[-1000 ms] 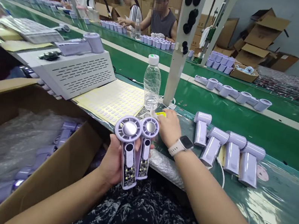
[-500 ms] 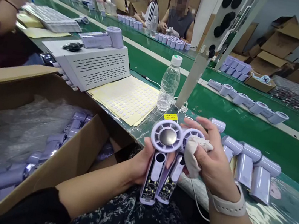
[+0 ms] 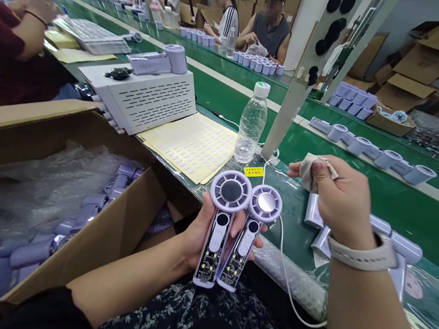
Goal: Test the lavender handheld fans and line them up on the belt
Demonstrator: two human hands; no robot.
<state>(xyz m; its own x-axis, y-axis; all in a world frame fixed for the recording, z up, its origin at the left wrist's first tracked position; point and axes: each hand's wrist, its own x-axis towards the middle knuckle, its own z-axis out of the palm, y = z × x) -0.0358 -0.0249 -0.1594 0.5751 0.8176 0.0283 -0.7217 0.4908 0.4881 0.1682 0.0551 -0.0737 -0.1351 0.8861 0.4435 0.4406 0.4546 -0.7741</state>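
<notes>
Two purple handheld fans lie side by side in my left hand (image 3: 198,234), its fingers wrapped around their handles. The left fan (image 3: 217,237) and the right fan (image 3: 241,247) both face up, with round heads, an oval button panel and circuit parts showing in the handle. My right hand (image 3: 343,193) is raised to the right of them, apart from both, pinching a crumpled whitish cloth (image 3: 310,171). Several more purple fans (image 3: 405,249) rest on the table below and behind my right wrist, partly hidden by it.
At left stands an open cardboard box (image 3: 125,227) with fans and plastic wrap. Behind are a white metal unit (image 3: 150,99), sticker sheets (image 3: 193,146), a water bottle (image 3: 252,125) and a post (image 3: 293,98). Fans (image 3: 389,159) line the green conveyor (image 3: 222,97). Co-workers sit beyond and at far left.
My right hand, with the cloth, has lifted off the right fan and moved up and to the right. The fans in my left hand have shifted slightly left in view.
</notes>
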